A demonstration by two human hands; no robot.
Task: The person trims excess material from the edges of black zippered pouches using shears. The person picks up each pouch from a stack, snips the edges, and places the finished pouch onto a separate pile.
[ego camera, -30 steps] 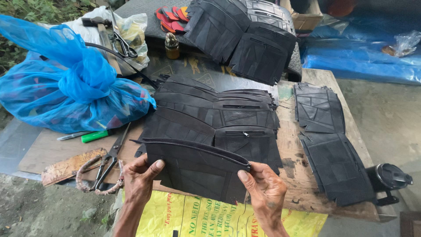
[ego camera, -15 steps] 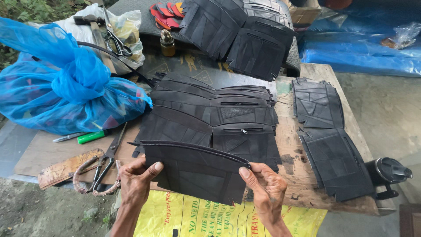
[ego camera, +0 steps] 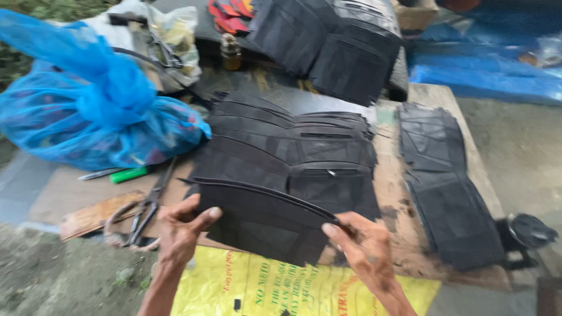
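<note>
Over the near edge of the worn wooden board (ego camera: 421, 234) we hold a flat black fabric panel with a curved top seam (ego camera: 263, 222), one hand at each end, just above the yellow printed plastic sack (ego camera: 281, 287) that hangs below. Our left hand (ego camera: 181, 228) pinches the panel's left edge, thumb on the face and fingers curled behind; our right hand (ego camera: 366, 246) pinches the right corner near the end of the curved seam, thumb (ego camera: 333, 231) pressed on top. Both grips are closed on the panel, not loose

To handle this piece well, we judge that the panel wants to stay taut and level between the two pinches, so the seam lies smooth and the edges can be checked against the overlapping stack of matching black panels (ego camera: 293, 146) just behind it. Light pressure should do; too hard a pull might warp the soft material

Both wrists come up from below, forearms angled inward, palms turned partly toward each other. Left of the left hand lie old metal scissors (ego camera: 146, 210) on a scrap of wood, with a green marker (ego camera: 132, 174) beyond and a knotted blue plastic bag (ego camera: 99, 117) farther back. A second row of black panels (ego camera: 445, 187) runs down the right side of the board, well apart from our right hand
</note>
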